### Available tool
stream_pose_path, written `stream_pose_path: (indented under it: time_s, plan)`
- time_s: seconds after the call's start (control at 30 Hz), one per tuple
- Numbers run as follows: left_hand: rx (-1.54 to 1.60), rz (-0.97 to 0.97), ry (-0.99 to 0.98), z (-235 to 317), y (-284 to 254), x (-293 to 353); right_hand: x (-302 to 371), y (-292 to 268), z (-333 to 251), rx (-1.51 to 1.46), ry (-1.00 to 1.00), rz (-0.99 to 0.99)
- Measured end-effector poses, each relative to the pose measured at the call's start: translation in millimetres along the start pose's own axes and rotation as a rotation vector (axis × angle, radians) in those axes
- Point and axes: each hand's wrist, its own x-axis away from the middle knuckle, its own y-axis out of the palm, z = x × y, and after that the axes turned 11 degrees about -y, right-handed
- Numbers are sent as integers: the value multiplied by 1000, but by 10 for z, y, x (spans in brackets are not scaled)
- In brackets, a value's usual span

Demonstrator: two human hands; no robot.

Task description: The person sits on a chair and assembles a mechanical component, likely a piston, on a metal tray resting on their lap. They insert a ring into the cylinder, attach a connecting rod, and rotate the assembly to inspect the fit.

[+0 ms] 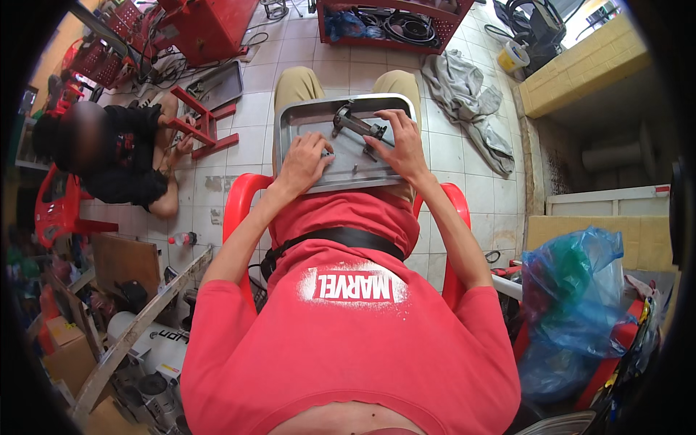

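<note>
resting hands on metal tray (304,116), dark metal part (355,125), small screws (357,168) inside

Person in a red T-shirt, seen from above

The short-sleeved shirt carries a white printed block on the chest; a black strap crosses the waist, tan trousers cover the legs, and the left hand (303,161) and right hand (403,145) are bare.
</note>
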Motion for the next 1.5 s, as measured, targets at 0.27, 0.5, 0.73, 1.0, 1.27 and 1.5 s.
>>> stream_pose_path:
  time_s: [0.27,0.5,0.73,1.0,1.27,1.5]
  plan:
    - [-108,88,-71,-78,67,2,29,87,38,-36,46,-35]
    - [-107,92,-126,-104,54,-26,30,85,43,-31,47,-29]
    - [-95,60,-116,-59,-4,-12,36,85,46,-12,36,-54]
    - [-58,63,-130,-56,6,-11,73,120,50,-61,197,-175]
    - [-52,74,-158,-42,-22,6,84,110,15,29,160,-263]
    - [-73,97,-138,-83,-4,6,115,157,40,20,73,-174]
